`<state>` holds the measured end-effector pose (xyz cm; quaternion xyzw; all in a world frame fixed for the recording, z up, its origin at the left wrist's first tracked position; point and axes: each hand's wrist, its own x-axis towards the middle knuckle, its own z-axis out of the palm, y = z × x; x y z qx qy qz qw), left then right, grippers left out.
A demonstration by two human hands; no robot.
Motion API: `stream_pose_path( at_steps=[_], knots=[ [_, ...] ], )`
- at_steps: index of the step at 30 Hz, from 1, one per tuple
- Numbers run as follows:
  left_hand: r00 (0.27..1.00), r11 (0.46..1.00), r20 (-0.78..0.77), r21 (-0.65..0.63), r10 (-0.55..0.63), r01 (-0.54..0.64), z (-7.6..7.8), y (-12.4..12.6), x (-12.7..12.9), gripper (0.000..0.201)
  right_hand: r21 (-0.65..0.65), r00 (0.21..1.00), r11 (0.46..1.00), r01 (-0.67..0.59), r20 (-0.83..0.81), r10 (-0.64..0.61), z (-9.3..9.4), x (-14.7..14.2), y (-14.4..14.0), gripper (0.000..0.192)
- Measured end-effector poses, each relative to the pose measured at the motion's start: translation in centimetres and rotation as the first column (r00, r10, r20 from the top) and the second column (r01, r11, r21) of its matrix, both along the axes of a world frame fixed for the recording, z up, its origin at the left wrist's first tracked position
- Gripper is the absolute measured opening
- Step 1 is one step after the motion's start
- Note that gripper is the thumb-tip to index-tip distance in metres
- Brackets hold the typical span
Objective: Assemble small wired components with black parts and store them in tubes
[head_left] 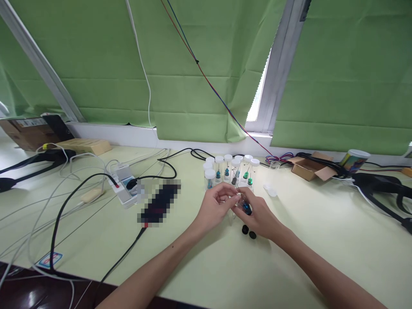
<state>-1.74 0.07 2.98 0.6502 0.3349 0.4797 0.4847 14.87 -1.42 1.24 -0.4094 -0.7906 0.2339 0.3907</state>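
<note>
Between the 2 hands, just above the pale green table (322,240), sits a small clear vial (242,203) with a blue piece inside it. The right hand (257,216) wraps its fingers around the vial from the far-right side, grasping it, while the left hand (216,205) comes in from the other side with thumb and fingertips pinched at the vial's upper end — whether it grips a cap, a wire lead or only the rim is too small to tell. The vial's long axis looks tilted, running from the left hand's fingertips down and rightward into the right palm; the right hand carries it, and the left is the free one working at its mouth.

Just beyond both hands, nearly touching the left knuckles, stands a cluster of capped vials (231,169), about 8 with white lids, each holding a blue or green part. Just beside the right hand, on its near side, 2 small black round pieces (249,232) lie on the table. To the far right of the right hand lies a loose white cap (272,192).

Well off to the left of the left hand are a power strip (124,184) and a blurred-out dark object — its identity is hidden. The vial's lower end is covered by the right fingers.
</note>
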Motion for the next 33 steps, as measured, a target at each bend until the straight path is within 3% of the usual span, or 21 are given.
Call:
stream_pose_path(
  at_steps=[7, 15, 33],
  knots=[
    [0.998, 0.992, 0.066, -0.12, -0.024, 0.032, -0.38, 0.42, -0.06, 0.024, -0.024, 0.999, 1.0, -0.012, 0.029, 0.013, 0.14, -0.06, -0.18, 0.025],
    [0.997, 0.985, 0.065, -0.165, -0.032, 0.043, -0.03, 0.31, -0.13, 0.029, -0.045, 0.999, 0.999, -0.028, 0.023, 0.029, 0.15, -0.11, -0.19, 0.025],
    [0.994, 0.996, 0.103, -0.091, 0.027, -0.018, -0.67, 0.25, 0.3, 0.021, -0.082, 0.996, 0.995, -0.064, 0.063, 0.07, 0.59, -0.1, -0.37, 0.02]
  ],
)
